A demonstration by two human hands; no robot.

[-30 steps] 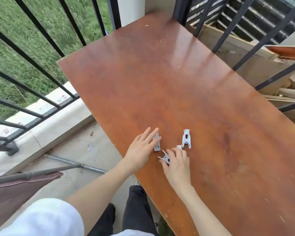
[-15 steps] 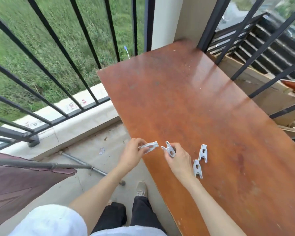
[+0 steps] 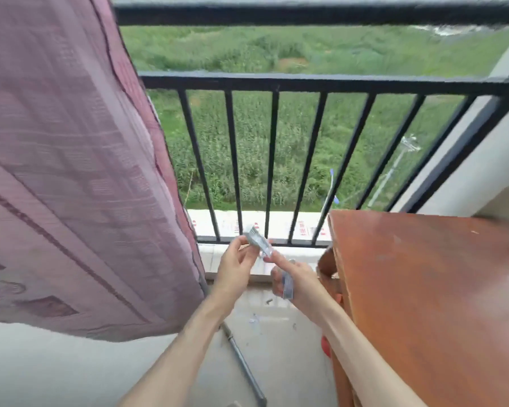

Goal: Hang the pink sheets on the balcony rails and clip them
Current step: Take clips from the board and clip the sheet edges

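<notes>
A pink patterned sheet [image 3: 71, 171] hangs over the black balcony rail [image 3: 306, 13] and fills the left of the view. My left hand [image 3: 235, 262] pinches a white clothes clip [image 3: 257, 240] in front of the lower rail bars. My right hand [image 3: 294, 277] is just right of it, fingertip touching that clip, with another white clip [image 3: 287, 286] tucked in its palm. Both hands are raised between the sheet's right edge and the table.
A reddish-brown wooden table [image 3: 429, 304] stands at the right, close to my right forearm. Vertical rail bars [image 3: 274, 160] and a concrete ledge [image 3: 247, 227] lie ahead. A grey metal pipe [image 3: 241, 365] lies on the floor below my arms.
My head has turned left and up from the table to the rail and the sheet. Both hands have lifted off the table with clips and moved toward the rail.
</notes>
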